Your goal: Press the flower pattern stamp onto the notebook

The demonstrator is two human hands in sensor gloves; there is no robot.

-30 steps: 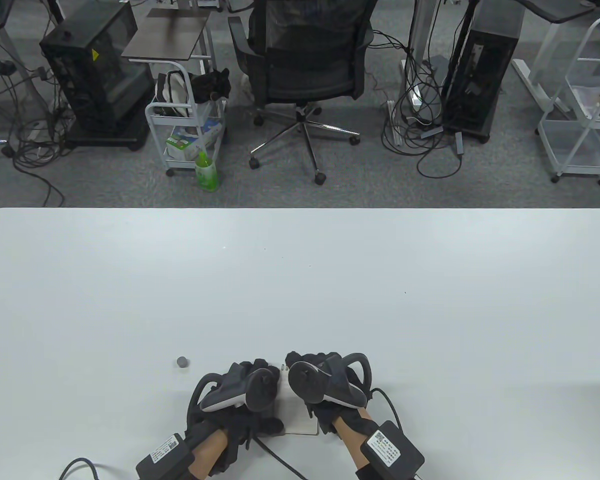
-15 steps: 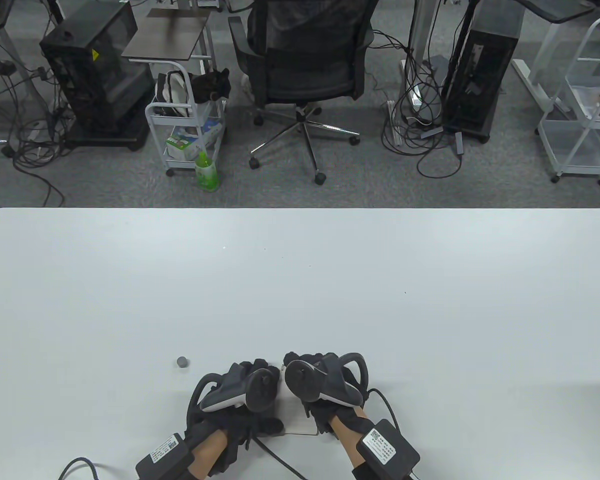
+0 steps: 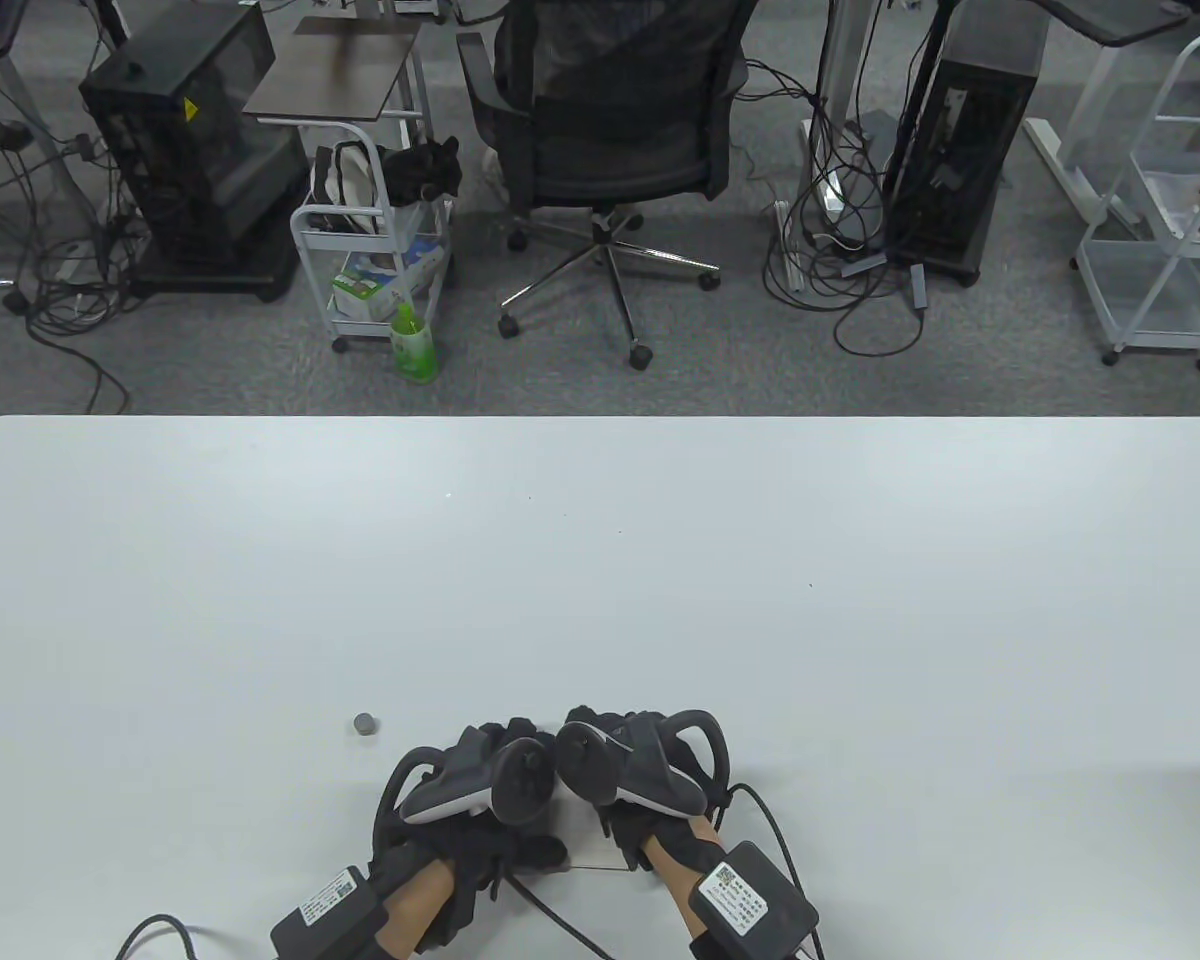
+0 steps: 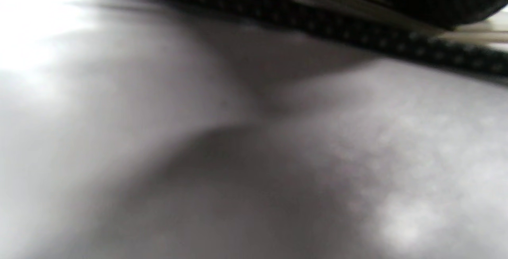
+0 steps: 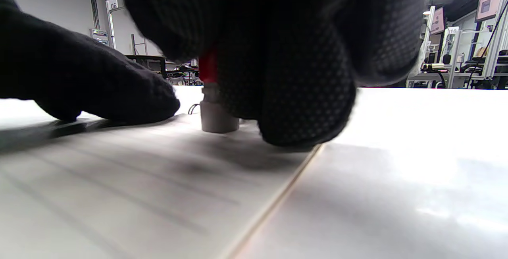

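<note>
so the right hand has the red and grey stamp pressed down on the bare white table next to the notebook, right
Not quite. In the right wrist view the right hand holds the red and grey cylindrical stamp down on the lined page of the open white notebook, not on the bare white table.

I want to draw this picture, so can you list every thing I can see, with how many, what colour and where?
Table: one, white, fills the near half.
Notebook: one, white lined page, under both hands.
Stamp: one, grey base, red upper part, standing on the page.
Cap: one, grey, left of the hands.
Office chair: one, black, beyond the table.
Green bottle: one, on the floor.
Left hand: black glove, rests on the notebook.
Right hand: black glove, holds the stamp.
</note>
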